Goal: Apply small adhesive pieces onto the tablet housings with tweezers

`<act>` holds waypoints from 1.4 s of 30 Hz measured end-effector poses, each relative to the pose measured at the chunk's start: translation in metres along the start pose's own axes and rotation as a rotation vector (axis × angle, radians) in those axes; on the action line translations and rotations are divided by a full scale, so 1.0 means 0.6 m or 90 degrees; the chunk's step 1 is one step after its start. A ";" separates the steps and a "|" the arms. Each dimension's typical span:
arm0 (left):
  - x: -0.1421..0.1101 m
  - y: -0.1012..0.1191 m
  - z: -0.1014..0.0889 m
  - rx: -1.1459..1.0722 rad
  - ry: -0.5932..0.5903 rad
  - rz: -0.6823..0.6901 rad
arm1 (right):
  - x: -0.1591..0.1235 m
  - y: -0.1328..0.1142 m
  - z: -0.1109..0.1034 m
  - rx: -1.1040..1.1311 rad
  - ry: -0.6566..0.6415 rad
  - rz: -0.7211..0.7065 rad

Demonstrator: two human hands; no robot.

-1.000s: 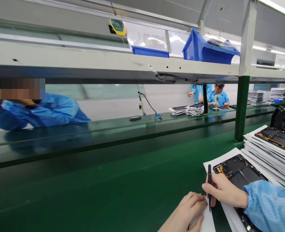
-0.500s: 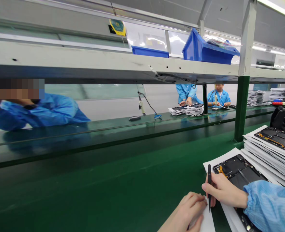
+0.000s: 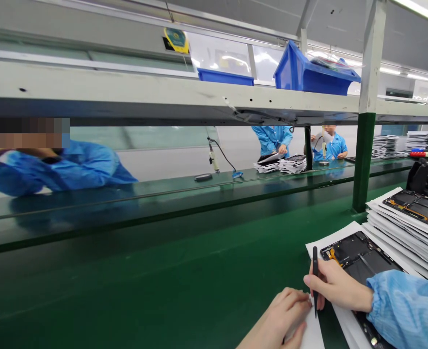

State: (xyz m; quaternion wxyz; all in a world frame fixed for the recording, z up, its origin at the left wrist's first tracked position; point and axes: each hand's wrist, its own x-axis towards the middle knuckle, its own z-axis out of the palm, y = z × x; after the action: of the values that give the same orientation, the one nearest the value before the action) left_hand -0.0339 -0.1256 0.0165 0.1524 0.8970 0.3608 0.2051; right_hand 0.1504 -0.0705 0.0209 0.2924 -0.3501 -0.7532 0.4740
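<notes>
Black tweezers (image 3: 315, 266) stand nearly upright in my right hand (image 3: 339, 286), tips down, its fingers closed around them. Their lower end is at the edge of a white sheet (image 3: 312, 332). My left hand (image 3: 279, 317) has curled fingers closed on that sheet, with the fingertips close to the tweezers. Something small and pale by those fingertips is too small to make out. Under my right forearm lies an opened flat device housing (image 3: 355, 252) with a black inside and an orange flex cable, resting on white paper (image 3: 324, 238).
A tall stack of paper sheets (image 3: 403, 242) with another device housing (image 3: 420, 206) on top stands at right. A green post (image 3: 362, 165) rises behind it. Overhead runs a shelf with blue bins (image 3: 315, 75). Co-workers in blue sit or stand across the green bench (image 3: 144, 286).
My hands and the tweezers hold almost the same place. Across the bench, one co-worker has shifted left over the paper piles, and another has raised a white sheet.
</notes>
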 end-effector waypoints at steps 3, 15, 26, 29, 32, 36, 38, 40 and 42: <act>0.001 0.001 0.001 -0.010 0.011 0.004 | 0.000 0.000 0.000 -0.001 -0.002 -0.001; -0.002 0.000 0.001 -0.015 0.013 0.000 | -0.002 0.002 -0.001 0.000 0.000 -0.002; 0.002 0.002 -0.001 -0.016 0.019 -0.002 | -0.001 0.001 -0.001 0.004 -0.004 0.004; 0.000 0.003 -0.002 -0.015 0.015 -0.006 | 0.000 0.003 -0.001 0.007 -0.008 0.003; -0.001 0.002 -0.003 -0.018 0.002 -0.005 | 0.001 0.003 -0.001 0.009 -0.009 0.000; -0.001 0.003 -0.004 -0.013 -0.009 -0.005 | 0.000 0.004 -0.001 0.012 -0.008 -0.003; 0.000 0.004 -0.004 -0.010 -0.005 -0.005 | 0.001 0.004 -0.001 0.013 -0.008 -0.003; 0.000 0.005 -0.004 -0.007 -0.004 -0.005 | 0.001 0.005 -0.001 0.013 -0.007 -0.004; -0.001 0.004 -0.002 -0.001 -0.006 -0.006 | 0.002 0.006 0.000 0.012 -0.007 -0.005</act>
State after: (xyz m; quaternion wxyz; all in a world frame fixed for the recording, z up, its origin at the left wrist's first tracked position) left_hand -0.0335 -0.1274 0.0187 0.1559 0.8960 0.3643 0.2006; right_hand 0.1510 -0.0685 0.0177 0.2936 -0.3417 -0.7518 0.4815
